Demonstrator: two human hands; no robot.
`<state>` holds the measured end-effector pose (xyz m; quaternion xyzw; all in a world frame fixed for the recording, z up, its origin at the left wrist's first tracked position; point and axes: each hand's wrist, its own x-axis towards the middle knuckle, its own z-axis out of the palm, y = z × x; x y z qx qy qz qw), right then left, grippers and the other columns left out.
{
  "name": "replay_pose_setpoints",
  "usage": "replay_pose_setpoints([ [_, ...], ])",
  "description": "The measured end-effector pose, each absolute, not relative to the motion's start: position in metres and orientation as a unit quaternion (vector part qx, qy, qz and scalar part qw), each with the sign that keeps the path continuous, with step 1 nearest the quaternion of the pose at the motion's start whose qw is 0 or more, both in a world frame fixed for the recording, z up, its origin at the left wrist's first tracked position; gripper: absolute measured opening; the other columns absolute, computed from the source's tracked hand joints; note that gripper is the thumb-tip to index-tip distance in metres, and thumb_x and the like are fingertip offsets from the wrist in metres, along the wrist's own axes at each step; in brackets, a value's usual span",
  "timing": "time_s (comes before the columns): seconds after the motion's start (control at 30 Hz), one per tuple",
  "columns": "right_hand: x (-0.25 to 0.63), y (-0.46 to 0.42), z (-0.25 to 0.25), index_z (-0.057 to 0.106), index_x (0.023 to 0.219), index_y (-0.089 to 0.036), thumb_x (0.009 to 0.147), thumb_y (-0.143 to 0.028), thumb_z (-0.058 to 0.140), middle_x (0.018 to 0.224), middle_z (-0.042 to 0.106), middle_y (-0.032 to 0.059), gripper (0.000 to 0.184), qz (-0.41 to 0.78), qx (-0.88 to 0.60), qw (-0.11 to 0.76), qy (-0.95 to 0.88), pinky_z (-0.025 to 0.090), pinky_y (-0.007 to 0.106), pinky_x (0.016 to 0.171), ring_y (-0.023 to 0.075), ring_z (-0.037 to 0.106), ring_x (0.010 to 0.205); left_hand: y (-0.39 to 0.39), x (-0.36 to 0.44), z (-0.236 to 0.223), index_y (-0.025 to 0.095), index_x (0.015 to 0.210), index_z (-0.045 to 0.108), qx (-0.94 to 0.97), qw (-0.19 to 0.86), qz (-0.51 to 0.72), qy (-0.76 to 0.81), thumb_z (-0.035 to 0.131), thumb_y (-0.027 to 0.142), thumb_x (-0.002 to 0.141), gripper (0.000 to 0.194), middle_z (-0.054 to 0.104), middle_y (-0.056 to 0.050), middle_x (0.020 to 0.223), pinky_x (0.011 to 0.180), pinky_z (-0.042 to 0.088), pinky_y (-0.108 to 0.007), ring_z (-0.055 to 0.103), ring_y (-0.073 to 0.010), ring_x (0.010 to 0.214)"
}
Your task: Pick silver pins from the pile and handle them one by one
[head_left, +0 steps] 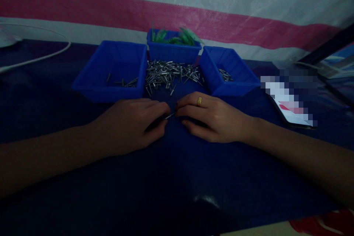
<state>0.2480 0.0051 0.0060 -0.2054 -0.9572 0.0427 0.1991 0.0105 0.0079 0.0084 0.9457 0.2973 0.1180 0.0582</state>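
Observation:
A thin silver blind rivet (170, 115) spans the small gap between my two hands, low over the blue tabletop. My left hand (138, 121) pinches one end of it between thumb and index finger. At its other end, the bent fingers of my right hand (211, 116), which wears a gold ring (199, 101), close on the tip; the exact contact is partly hidden. Just beyond the hands lies a loose pile of similar rivets (163, 73). Blue bins flank it: the left bin (110, 94) and the right bin (235, 87) each contain some rivets.
Behind the pile, a third blue bin (174, 52) holds green items in clear plastic. A phone (290, 107) with a lit, partly pixelated screen rests at the right. A white cable (52, 54) curves across the far left. A striped plastic sheet (116, 9) forms the back.

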Motion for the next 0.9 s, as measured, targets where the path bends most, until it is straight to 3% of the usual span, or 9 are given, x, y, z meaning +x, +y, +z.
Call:
replay_pose_setpoints([
  [0.9, 0.2478, 0.0052, 0.0053, 0.063, 0.106, -0.009, 0.096, -0.02, 0.046, 0.107, 0.064, 0.0137, 0.023, 0.042, -0.211, 0.196, -0.957, 0.053, 0.036, 0.09, 0.0208, 0.061, 0.1, 0.0083, 0.0112, 0.0064, 0.018, 0.093, 0.058, 0.946, 0.055, 0.13, 0.291, 0.041, 0.023, 0.093, 0.017, 0.064, 0.0, 0.079, 0.062, 0.039, -0.026, 0.06, -0.0146, 0.068],
])
